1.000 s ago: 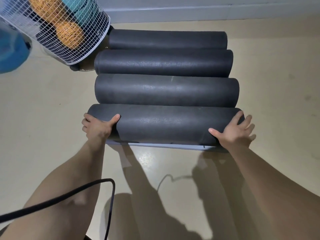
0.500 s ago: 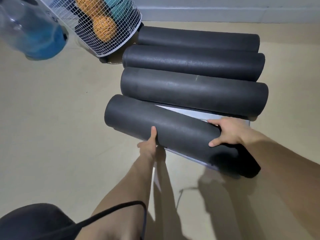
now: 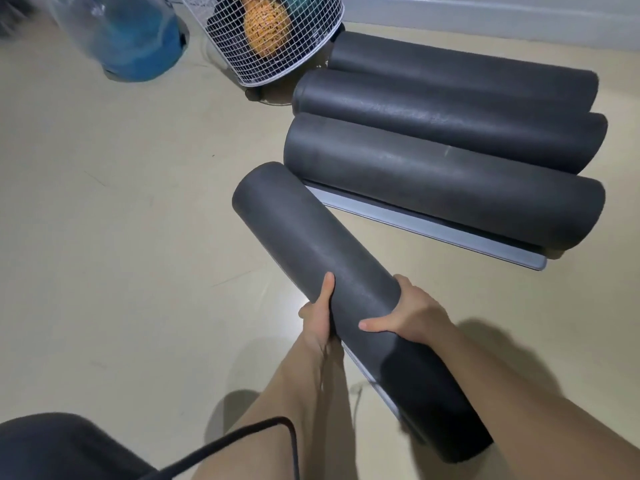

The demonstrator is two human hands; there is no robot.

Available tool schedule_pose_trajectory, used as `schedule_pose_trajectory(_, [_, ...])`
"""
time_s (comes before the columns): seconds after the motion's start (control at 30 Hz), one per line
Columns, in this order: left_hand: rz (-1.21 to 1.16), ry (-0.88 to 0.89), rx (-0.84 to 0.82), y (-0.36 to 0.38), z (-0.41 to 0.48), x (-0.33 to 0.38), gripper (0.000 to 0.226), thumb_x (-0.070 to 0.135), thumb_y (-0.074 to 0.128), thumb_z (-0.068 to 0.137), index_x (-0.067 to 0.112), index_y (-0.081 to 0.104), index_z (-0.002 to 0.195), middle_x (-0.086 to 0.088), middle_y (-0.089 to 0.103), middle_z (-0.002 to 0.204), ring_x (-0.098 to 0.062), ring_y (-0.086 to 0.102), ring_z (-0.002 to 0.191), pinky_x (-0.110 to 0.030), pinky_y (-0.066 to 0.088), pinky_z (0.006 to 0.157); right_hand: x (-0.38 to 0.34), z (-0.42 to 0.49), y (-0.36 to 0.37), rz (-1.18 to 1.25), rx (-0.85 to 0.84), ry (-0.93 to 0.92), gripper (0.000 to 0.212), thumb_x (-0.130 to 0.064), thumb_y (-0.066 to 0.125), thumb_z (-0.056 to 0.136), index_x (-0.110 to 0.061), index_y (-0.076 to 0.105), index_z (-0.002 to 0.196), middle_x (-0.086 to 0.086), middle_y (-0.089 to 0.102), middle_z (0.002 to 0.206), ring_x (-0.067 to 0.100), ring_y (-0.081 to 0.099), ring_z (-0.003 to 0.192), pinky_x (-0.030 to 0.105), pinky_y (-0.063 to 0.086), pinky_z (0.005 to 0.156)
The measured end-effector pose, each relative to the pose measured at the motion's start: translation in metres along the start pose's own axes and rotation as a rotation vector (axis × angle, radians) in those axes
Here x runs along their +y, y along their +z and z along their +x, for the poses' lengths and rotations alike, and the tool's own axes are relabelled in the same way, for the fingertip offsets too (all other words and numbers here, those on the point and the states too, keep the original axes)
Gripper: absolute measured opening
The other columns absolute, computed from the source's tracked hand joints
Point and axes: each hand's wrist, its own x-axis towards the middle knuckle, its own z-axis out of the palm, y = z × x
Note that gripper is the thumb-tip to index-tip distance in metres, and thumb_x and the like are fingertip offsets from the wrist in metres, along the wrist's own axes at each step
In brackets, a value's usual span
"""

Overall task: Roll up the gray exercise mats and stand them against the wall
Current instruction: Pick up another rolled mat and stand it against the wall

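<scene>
I hold one rolled dark gray mat [image 3: 311, 237] off the floor, angled from upper left to lower right. My left hand [image 3: 317, 315] grips it from the left side with the thumb on top. My right hand [image 3: 405, 315] clasps it from the right, thumb across the roll. Its loose light-gray edge shows under the roll near my wrists. Three more rolled gray mats [image 3: 450, 192] [image 3: 450, 116] [image 3: 467, 64] lie side by side on the floor to the upper right. A flat light-gray strip [image 3: 433, 230] shows beside the nearest one. The wall base [image 3: 485, 15] runs behind them.
A white wire basket [image 3: 277, 39] with orange and teal items stands at the top, close to the far rolls. A clear container with blue contents [image 3: 138, 43] sits left of it. A black cord [image 3: 259, 431] and dark fabric lie at the bottom left. Beige floor spreads to the left.
Both hands came together at the middle of the nearest roll and lifted it away from the other rolls, swinging it to a diagonal. The view shifted left.
</scene>
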Motion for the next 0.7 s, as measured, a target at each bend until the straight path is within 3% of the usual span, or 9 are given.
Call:
schedule_pose_trajectory(0.17, [0.019, 0.094, 0.122, 0.000, -0.025, 0.023, 0.122, 0.068, 0.098, 0.037, 0.007, 0.055, 0.133, -0.002, 0.076, 0.116, -0.022, 0.076, 0.101, -0.039, 0.062, 0.089, -0.012, -0.019, -0.003, 0.249, 0.013, -0.092, 0.089, -0.063, 0.093, 0.047, -0.041, 0.053, 0.124, -0.019, 0.068, 0.110, 0.009, 0.067, 0.098, 0.032, 0.056, 0.087])
schedule_pose_trajectory(0.23, [0.064, 0.123, 0.152, 0.000, -0.056, 0.045, 0.122, 0.065, 0.098, 0.040, 0.007, 0.051, 0.137, -0.002, 0.074, 0.118, -0.018, 0.075, 0.101, -0.033, 0.062, 0.082, -0.027, -0.043, -0.013, 0.333, 0.025, -0.114, 0.092, -0.062, 0.094, 0.047, -0.043, 0.055, 0.128, -0.022, 0.069, 0.111, 0.006, 0.067, 0.102, 0.028, 0.054, 0.088])
schedule_pose_trajectory(0.3, [0.128, 0.150, 0.165, 0.006, -0.103, 0.070, 0.112, 0.057, 0.096, 0.053, 0.008, 0.046, 0.139, 0.000, 0.072, 0.121, -0.015, 0.073, 0.103, -0.028, 0.060, 0.077, -0.044, -0.078, -0.030, 0.371, 0.053, -0.099, 0.100, -0.070, 0.091, 0.042, -0.049, 0.050, 0.131, -0.024, 0.068, 0.114, 0.007, 0.067, 0.105, 0.032, 0.054, 0.093])
schedule_pose_trajectory(0.4, [0.263, 0.193, 0.163, 0.035, -0.178, 0.112, 0.097, 0.043, 0.093, 0.072, 0.009, 0.035, 0.143, 0.003, 0.065, 0.122, -0.012, 0.068, 0.106, -0.027, 0.056, 0.082, -0.065, -0.140, -0.078, 0.510, 0.060, -0.100, 0.089, -0.062, 0.095, 0.047, -0.058, 0.047, 0.122, -0.027, 0.067, 0.113, 0.004, 0.066, 0.104, 0.032, 0.053, 0.095])
schedule_pose_trajectory(0.5, [0.388, 0.253, 0.119, 0.084, -0.249, 0.148, 0.099, 0.037, 0.092, 0.075, 0.010, 0.028, 0.145, 0.003, 0.063, 0.126, -0.013, 0.066, 0.111, -0.033, 0.056, 0.096, -0.070, -0.199, -0.139, 0.702, 0.074, -0.109, 0.078, -0.042, 0.100, 0.057, -0.045, 0.057, 0.122, -0.026, 0.071, 0.110, -0.005, 0.067, 0.100, 0.029, 0.054, 0.096])
schedule_pose_trajectory(0.57, [0.447, 0.279, 0.084, 0.128, -0.292, 0.164, 0.098, 0.036, 0.092, 0.075, 0.011, 0.029, 0.145, 0.004, 0.064, 0.126, -0.013, 0.067, 0.112, -0.033, 0.055, 0.098, -0.061, -0.234, -0.180, 0.749, 0.151, -0.092, 0.087, -0.053, 0.099, 0.051, -0.044, 0.059, 0.127, -0.027, 0.071, 0.114, -0.004, 0.067, 0.106, 0.032, 0.054, 0.098])
schedule_pose_trajectory(0.7, [0.536, 0.348, -0.028, 0.241, -0.361, 0.176, 0.097, 0.038, 0.097, 0.067, 0.008, 0.040, 0.140, 0.001, 0.069, 0.125, -0.014, 0.071, 0.108, -0.032, 0.058, 0.095, -0.011, -0.293, -0.271, 0.799, 0.271, -0.043, 0.123, -0.078, 0.093, 0.037, -0.044, 0.046, 0.146, -0.026, 0.065, 0.130, 0.000, 0.062, 0.121, 0.036, 0.052, 0.105])
